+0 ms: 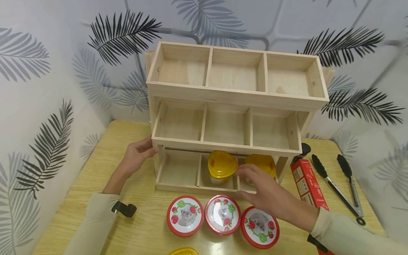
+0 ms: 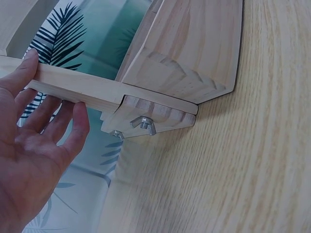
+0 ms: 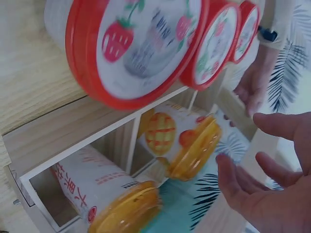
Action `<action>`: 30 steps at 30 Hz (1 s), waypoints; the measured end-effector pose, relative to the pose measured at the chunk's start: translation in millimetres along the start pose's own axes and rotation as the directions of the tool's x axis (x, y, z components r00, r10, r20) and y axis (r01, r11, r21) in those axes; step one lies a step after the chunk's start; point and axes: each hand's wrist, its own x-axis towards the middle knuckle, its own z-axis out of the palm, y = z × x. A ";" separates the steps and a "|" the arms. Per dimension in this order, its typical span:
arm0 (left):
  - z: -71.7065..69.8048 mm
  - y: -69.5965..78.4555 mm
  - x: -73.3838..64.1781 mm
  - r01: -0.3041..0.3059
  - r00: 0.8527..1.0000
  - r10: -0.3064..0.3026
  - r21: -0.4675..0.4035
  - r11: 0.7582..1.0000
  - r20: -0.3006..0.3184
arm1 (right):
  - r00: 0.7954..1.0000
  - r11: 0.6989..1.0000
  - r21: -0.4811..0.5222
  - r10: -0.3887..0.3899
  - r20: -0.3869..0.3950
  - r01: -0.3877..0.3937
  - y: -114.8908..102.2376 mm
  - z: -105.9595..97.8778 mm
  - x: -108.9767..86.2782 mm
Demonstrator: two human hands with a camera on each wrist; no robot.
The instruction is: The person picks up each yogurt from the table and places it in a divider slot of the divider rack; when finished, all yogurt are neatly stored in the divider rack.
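Observation:
A three-tier wooden shelf with divided trays stands on the table. My left hand holds its left upright post, thumb on one side and fingers on the other. In the bottom tray, one yellow-lidded jar stands in the middle compartment and another yellow-lidded jar in the right compartment. The labels, with fruit pictures, show in the right wrist view. My right hand is beside the middle jar, its fingers loosely bent and apart from the jar in the right wrist view.
In front of the shelf stand three red-lidded tubs with strawberry prints: a left tub, a middle tub and a right tub. Another yellow lid shows at the bottom edge. A red box and black-tipped tongs lie at right.

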 end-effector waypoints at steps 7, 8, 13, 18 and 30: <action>-1.1 0.9 -0.3 0.012 1.000 -0.012 0.020 1.000 0.000 | 0.991 0.991 -0.017 -0.131 -0.008 0.131 -17.5 -0.2 -20.5; -1.1 0.9 -0.3 0.014 1.000 -0.014 0.021 1.000 0.001 | 0.989 0.989 -0.031 -0.146 -0.009 0.145 -20.4 0.3 -23.1; -1.4 0.4 0.3 0.015 1.000 -0.015 0.024 1.000 0.005 | 0.976 0.974 -0.072 -0.216 0.002 0.216 -35.1 6.0 -33.3; -1.6 0.2 1.3 0.013 1.000 -0.013 0.021 1.000 0.007 | 0.965 0.962 -0.076 -0.261 0.012 0.261 -46.3 16.7 -41.0; -4.5 -2.5 -0.9 0.007 1.000 -0.008 0.034 0.999 0.015 | 0.927 0.929 0.053 -0.369 0.068 0.366 -61.5 64.7 -55.5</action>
